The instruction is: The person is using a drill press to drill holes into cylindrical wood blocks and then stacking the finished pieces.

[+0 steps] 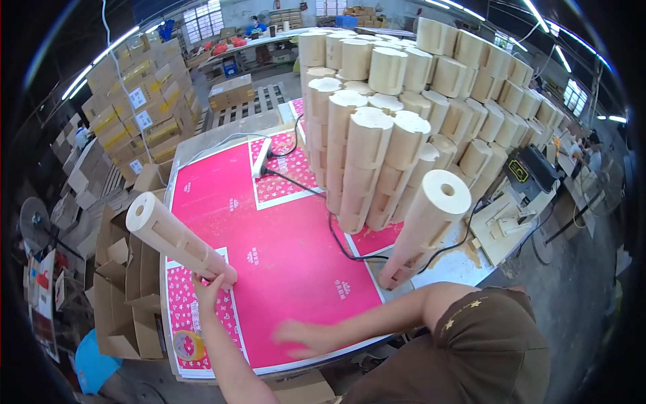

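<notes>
My left hand grips the foot of a tall, pale wooden column, which looks like round blocks stacked end to end. The column has a hole in its top and stands on the pink-covered table at the left. Over the table's near part is my right hand, smeared by motion, with no object visible at it. Another wooden column with a holed top stands at the right, beyond my right arm. A roll of yellow tape lies on the near left corner, beside my left forearm.
Many stacked wooden blocks fill the table's far right. A power strip with black cables lies left of them. Beside the table's left edge is an open divided carton. A wooden jig with a black device sits at the right.
</notes>
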The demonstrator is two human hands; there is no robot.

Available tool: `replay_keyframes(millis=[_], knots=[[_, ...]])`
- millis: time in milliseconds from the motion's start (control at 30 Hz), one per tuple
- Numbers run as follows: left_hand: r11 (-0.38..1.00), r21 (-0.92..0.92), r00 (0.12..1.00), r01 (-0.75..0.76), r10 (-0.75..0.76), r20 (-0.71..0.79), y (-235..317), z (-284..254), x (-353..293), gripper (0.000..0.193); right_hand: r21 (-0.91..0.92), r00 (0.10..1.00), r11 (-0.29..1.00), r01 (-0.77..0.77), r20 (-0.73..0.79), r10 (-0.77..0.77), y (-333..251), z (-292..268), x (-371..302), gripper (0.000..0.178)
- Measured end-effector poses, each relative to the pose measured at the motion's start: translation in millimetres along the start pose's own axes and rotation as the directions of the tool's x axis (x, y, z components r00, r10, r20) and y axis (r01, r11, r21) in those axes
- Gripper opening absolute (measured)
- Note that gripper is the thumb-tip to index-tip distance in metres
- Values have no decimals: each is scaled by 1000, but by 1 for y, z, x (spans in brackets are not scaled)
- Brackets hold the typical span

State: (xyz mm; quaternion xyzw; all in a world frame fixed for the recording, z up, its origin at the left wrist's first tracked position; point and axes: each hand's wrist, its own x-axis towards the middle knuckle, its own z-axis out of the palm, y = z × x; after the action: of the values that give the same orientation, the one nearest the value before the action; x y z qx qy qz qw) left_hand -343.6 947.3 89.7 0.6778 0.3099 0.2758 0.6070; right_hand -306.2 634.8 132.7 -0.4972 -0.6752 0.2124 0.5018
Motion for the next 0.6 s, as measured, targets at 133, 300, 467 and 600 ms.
replay_keyframes(millis=[133, 300, 467, 600], knots=[[986, 166, 999, 6, 2, -47, 17, -8, -16, 99, 135, 763, 833, -537, 498, 412, -17, -26, -156, 20], [786, 617, 944, 26, 185, -275, 57, -20, -45, 101, -246, 395, 449, -859, 238, 887, -36, -113, -272, 20], [951, 21, 937, -308, 307, -168, 205, 158, -134, 82, -83, 519, 543, -835, -445, 730, -5, -179, -315, 61], [798, 138, 801, -587, 549, 238, 256, 284, -209, 96, -148, 675, 720, -678, -513, 530, 40, -198, -299, 98]])
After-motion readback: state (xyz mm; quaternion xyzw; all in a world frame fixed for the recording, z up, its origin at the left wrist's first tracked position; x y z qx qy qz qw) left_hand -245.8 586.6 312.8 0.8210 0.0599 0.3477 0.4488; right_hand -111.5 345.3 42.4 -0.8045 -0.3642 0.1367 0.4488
